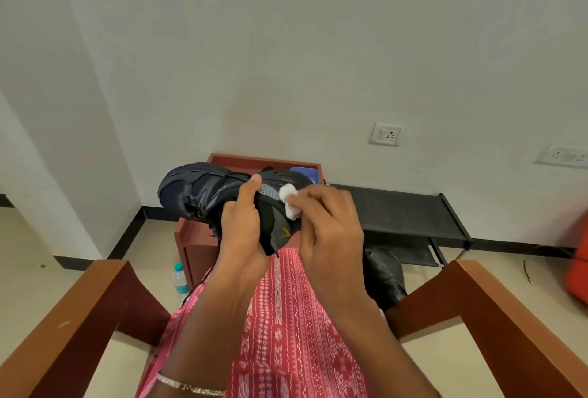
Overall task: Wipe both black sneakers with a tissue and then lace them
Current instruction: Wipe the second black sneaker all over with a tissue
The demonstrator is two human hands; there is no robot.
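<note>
— fingers (251, 189) of the left hand (245, 232): what are they doing?
— they curl round the black sneaker (203, 187), thumb laid up across its side, the rest hidden beneath it. the shoe is in the air above the lap, turned on its side, toe toward the person's left, heel toward the right.
— and the right hand (331, 225)?
— its fingers (313, 203) pinch a wadded white tissue (289, 202) and press it against the grey panel on the sneaker's side, near the heel.
— the laces (195, 211)?
— black, loose and tangled, hanging from the shoe just left of the left hand. a dark strand trails down beside the left forearm.
— what lies behind?
— a small red-brown worktop (197, 248) against the wall, with something blue (304, 173) on top, mostly hidden by the shoe. a low black rack (407, 213) stands just to its right, a black plastic bag (381, 273) sits on the floor in front of that, and a water bottle (179, 280) stands on the floor by the worktop's left side.
— and nearer?
— a pink patterned garment (286, 318) covers the lap, wooden chair arms (73, 318) run along either side, and a thin bangle (187, 386) circles the left wrist.
</note>
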